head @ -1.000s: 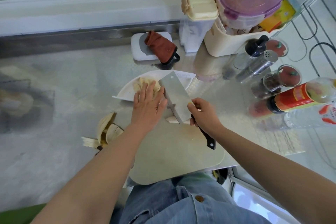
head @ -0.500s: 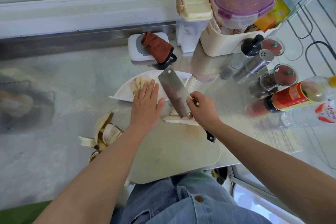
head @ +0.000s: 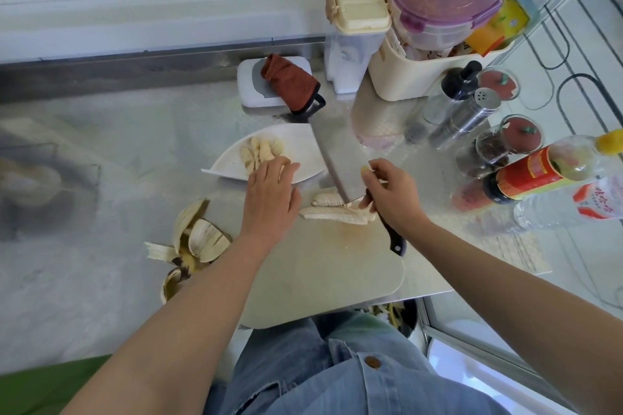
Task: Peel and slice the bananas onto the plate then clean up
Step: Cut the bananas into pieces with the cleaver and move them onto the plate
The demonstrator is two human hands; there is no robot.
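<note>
A pale cutting board [head: 323,266] lies at the counter's front edge. On its far side lie peeled banana pieces [head: 333,210], cut lengthwise. My right hand [head: 391,195] grips a cleaver [head: 337,162] by its black handle, the blade tilted up and pointing away over the board's far edge. My left hand [head: 269,195] lies flat with straight fingers just left of the pieces, its fingertips at the rim of the white plate [head: 303,145]. The plate holds several banana slices [head: 261,152].
Banana peels [head: 192,239] lie on the steel counter left of the board. Behind the plate sits a white tray with a red-brown cloth [head: 290,82]. Jars, a shaker, bottles [head: 553,172] and a cream bin with containers [head: 431,44] crowd the right.
My right hand has swung the cleaver's blade away from me toward the plate's right end. More banana pieces now show on the board. My left hand stays flat beside them.
</note>
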